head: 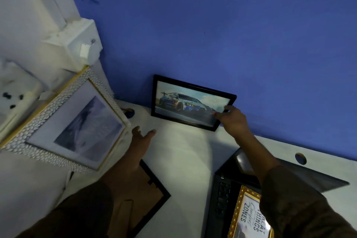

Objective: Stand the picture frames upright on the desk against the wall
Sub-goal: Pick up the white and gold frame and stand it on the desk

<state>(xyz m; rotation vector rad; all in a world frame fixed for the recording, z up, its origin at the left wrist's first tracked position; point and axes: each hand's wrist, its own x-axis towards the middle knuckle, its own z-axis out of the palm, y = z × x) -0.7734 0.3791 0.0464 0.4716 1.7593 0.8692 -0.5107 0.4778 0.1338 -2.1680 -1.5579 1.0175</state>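
My right hand point(232, 120) pinches the lower right corner of the black car-photo frame point(190, 102): thumb over the glass, the other fingers behind the frame's edge and hidden, so I cannot see how far they wrap. The frame stands upright on the white desk point(185, 152), its back against the blue wall point(212, 25), slightly skewed in view.

My left hand point(142, 137) is open, fingers spread and loosely curled, holding nothing; it hovers over the desk just short of that frame's lower left corner, apart from it. Fingertips are blurred.

Left of the left hand: a white pebbled frame point(69, 121) with gold trim, leaning at a tilt; what it rests on is hard to make out, and its picture is dim. Beneath my left forearm lies a black frame point(152, 195) face down, brown backing up, partly covered by my sleeve.

Below my right forearm: a gold ornate frame point(249, 216) with lettering, cut off by the bottom edge, lying on a dark laptop point(228, 185), whose keys are barely legible. A white switch box point(77, 46) sits on the side wall, beyond the pebbled frame.
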